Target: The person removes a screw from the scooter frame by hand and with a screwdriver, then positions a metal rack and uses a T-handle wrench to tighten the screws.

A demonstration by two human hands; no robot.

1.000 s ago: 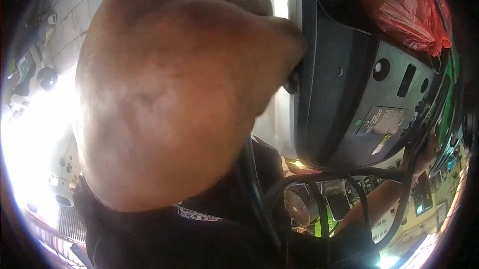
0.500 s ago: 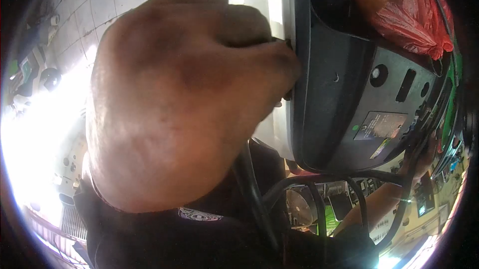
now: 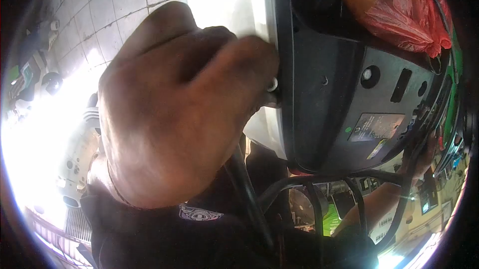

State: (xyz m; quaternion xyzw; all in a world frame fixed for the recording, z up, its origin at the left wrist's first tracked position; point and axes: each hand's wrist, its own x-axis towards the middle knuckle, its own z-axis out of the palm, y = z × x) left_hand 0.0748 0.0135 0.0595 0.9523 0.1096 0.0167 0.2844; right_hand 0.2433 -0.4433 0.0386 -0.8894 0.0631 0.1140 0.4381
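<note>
My left hand [image 3: 169, 114] fills the left middle of the view, back towards me, its fingers curled and pinched. The fingertips are at the edge where a white panel [image 3: 222, 7] meets a dark grey plastic housing [image 3: 324, 104]. A small shiny round piece [image 3: 272, 85] shows beside the fingertips; whether they hold it is unclear. My right hand [image 3: 425, 158] is far to the right, beyond the housing's lower end, partly behind a black tube [image 3: 408, 189]. Its fingers are not distinct. The housing carries a label plate [image 3: 376, 127], a round hole and a slot.
A red plastic bag [image 3: 399, 14] lies against the housing at upper right. Curved black metal bars [image 3: 314, 204] cross below it. A black tube [image 3: 244, 189] runs beneath my left wrist. White tiles [image 3: 107, 7] are at upper left, beside strong glare.
My left hand has shifted left and slightly down, and its fingers have changed position, with the small shiny piece more visible. The housing sits slightly further left in view. My right hand stays about the same.
</note>
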